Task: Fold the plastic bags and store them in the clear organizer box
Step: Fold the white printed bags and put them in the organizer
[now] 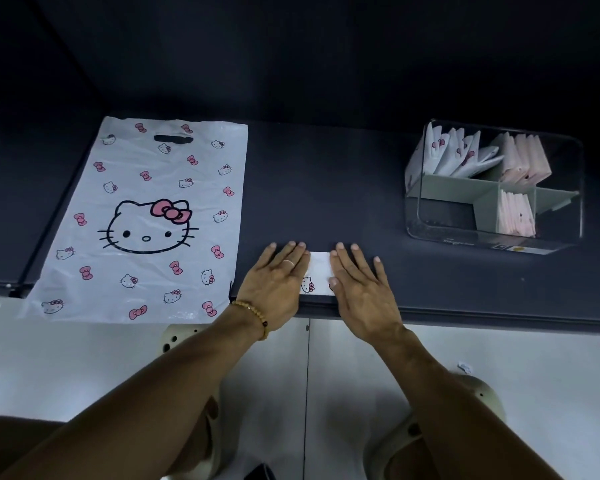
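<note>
While both hands lie flat on the near edge of the dark table, a small folded bag sits under them, and only a white strip with a tiny cat face shows between them. The left hand presses on the left part of the folded bag with its fingers straight and spread, gripping nothing. It wears a ring, and a bead bracelet goes around its wrist. The right hand presses on the right part of the same bag, also flat with fingers spread out. To the left, just beside the left hand, a big white plastic bag lies flat and not folded, with a large cat face, pink bows and a cut-out handle at its far end; its near end hangs a little over the table edge. Farther away on the right stands the clear organizer box with grey dividers inside. Folded bags stand in its far compartments, and a few pink ones stand in a near middle compartment.
</note>
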`<state>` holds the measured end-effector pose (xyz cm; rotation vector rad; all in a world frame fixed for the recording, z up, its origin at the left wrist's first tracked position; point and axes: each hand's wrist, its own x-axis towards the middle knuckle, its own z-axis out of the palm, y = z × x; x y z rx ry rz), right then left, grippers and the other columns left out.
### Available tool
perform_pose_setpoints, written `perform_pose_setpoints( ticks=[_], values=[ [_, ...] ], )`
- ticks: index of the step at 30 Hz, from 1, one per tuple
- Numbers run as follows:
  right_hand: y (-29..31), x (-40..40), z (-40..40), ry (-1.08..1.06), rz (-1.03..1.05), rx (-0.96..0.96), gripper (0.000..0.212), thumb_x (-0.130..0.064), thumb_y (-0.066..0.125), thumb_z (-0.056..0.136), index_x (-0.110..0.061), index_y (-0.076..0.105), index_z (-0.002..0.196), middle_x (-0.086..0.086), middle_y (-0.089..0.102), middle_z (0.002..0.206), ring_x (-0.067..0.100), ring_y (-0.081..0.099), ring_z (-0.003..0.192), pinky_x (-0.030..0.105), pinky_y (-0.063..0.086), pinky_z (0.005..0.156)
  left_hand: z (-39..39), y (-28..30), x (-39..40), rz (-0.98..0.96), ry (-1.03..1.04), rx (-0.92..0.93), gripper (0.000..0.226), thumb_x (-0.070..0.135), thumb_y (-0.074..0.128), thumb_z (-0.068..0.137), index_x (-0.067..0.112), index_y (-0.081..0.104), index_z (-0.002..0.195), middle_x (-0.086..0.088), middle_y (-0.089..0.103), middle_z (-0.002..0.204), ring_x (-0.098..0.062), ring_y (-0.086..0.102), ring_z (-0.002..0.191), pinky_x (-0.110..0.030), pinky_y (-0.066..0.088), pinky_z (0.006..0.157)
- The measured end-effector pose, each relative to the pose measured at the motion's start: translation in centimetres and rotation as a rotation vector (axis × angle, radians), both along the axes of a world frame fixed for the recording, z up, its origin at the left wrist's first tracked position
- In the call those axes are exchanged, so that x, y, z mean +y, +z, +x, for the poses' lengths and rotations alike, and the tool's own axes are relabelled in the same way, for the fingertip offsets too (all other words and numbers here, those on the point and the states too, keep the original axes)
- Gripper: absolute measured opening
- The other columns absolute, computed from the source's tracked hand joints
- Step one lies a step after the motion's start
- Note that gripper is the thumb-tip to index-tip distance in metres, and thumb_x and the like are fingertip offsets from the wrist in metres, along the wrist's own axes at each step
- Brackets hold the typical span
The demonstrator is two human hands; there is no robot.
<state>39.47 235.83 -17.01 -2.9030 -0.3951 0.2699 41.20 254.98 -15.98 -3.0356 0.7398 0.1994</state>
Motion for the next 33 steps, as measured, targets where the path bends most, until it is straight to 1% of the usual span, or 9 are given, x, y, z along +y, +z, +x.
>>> perform_pose_setpoints(
  ticks=[2, 6, 13, 18, 22, 25, 28, 30, 33],
  values=[
    [-0.3, 0.0, 0.0, 0.017, -0.024, 0.020, 0.054, -0.040, 0.010, 0.101, -0.022, 0.006, 0.152, -0.008, 0.001, 0.160, 0.012, -0.008, 0.147, 0.041, -0.007, 0.119, 0.5, 0.2, -1.4, -0.045, -0.038, -0.019, 0.060, 0.020, 0.033, 0.095, 0.006, 0.011, 0.150, -0.010, 0.014, 0.158, -0.023, 0.009, 0.146, -0.038, -0.005, 0.118],
    [-0.8, -0.4, 0.2, 0.029, -0.061, 0.023, 0.053, -0.041, 0.005, 0.100, -0.024, -0.013, 0.147, -0.011, -0.015, 0.155, 0.009, -0.019, 0.144, 0.037, -0.018, 0.115, 0.3, -0.7, -4.6, -0.174, 0.013, 0.019, 0.065, 0.011, 0.038, 0.093, 0.004, 0.006, 0.149, -0.012, 0.007, 0.158, -0.023, 0.002, 0.146, -0.031, -0.010, 0.115],
    [-0.2, -0.1, 0.0, 0.016, -0.027, -0.013, 0.053, -0.033, 0.022, 0.103, -0.018, 0.004, 0.151, -0.006, -0.002, 0.158, 0.014, -0.007, 0.147, 0.039, -0.010, 0.118, 1.1, -1.8, -1.7, -0.248, -0.080, 0.016, 0.066, 0.007, 0.040, 0.095, 0.012, 0.004, 0.151, -0.002, 0.004, 0.159, -0.014, -0.001, 0.146, -0.025, -0.008, 0.115],
    [0.0, 0.0, 0.1, 0.022, -0.064, 0.015, 0.057, -0.039, 0.006, 0.099, -0.019, 0.002, 0.152, -0.007, -0.006, 0.159, 0.011, -0.012, 0.146, 0.038, -0.010, 0.118, 0.7, -1.7, 2.2, -0.258, -0.046, 0.022, 0.051, 0.025, 0.028, 0.102, 0.017, 0.015, 0.151, 0.006, 0.012, 0.158, -0.009, 0.003, 0.145, -0.027, -0.004, 0.118],
    [-0.4, -0.1, 0.1, 0.025, -0.056, -0.015, 0.057, -0.040, 0.004, 0.100, -0.018, 0.006, 0.153, -0.006, -0.001, 0.160, 0.012, -0.009, 0.147, 0.039, -0.007, 0.119, 0.0, -1.6, 3.7, -0.261, 0.036, 0.024, 0.049, 0.030, 0.032, 0.101, 0.020, 0.023, 0.149, 0.009, 0.018, 0.156, -0.009, 0.008, 0.145, -0.030, -0.004, 0.118],
    [-0.7, 0.0, 0.1, 0.023, -0.048, -0.035, 0.056, -0.038, 0.011, 0.101, -0.017, 0.011, 0.153, -0.005, 0.003, 0.160, 0.012, -0.006, 0.147, 0.041, -0.003, 0.119, -0.1, -1.0, 3.4, -0.331, 0.107, 0.011, 0.047, 0.030, 0.041, 0.099, 0.019, 0.037, 0.144, 0.006, 0.033, 0.152, -0.014, 0.021, 0.143, -0.033, 0.010, 0.117],
    [-0.9, -0.1, 0.0, 0.021, -0.045, -0.055, 0.053, -0.036, 0.017, 0.103, -0.017, 0.015, 0.153, -0.003, 0.007, 0.160, 0.012, -0.005, 0.146, 0.041, -0.003, 0.119, 0.9, 0.0, 1.8, -0.337, 0.191, -0.051, 0.041, 0.036, 0.050, 0.093, 0.020, 0.052, 0.131, 0.000, 0.056, 0.131, -0.021, 0.044, 0.120, -0.034, 0.033, 0.096],
    [-0.8, -0.1, -0.1, 0.022, -0.025, -0.066, 0.052, -0.034, 0.018, 0.103, -0.015, 0.019, 0.152, -0.001, 0.012, 0.160, 0.015, 0.001, 0.147, 0.043, 0.000, 0.118, 2.1, 0.7, 0.4, -0.312, 0.249, -0.009, 0.038, 0.041, 0.053, 0.090, 0.020, 0.055, 0.122, -0.004, 0.056, 0.118, -0.023, 0.045, 0.111, -0.035, 0.036, 0.091],
    [-0.8, -0.2, -0.2, 0.020, -0.012, -0.081, 0.052, -0.034, 0.020, 0.103, -0.014, 0.020, 0.152, -0.001, 0.014, 0.160, 0.016, 0.005, 0.148, 0.045, 0.005, 0.119, 4.1, 1.3, -1.0, -0.192, 0.267, 0.124, 0.042, 0.046, 0.056, 0.088, 0.015, 0.054, 0.115, -0.008, 0.054, 0.116, -0.026, 0.044, 0.112, -0.038, 0.038, 0.091]
  ],
)
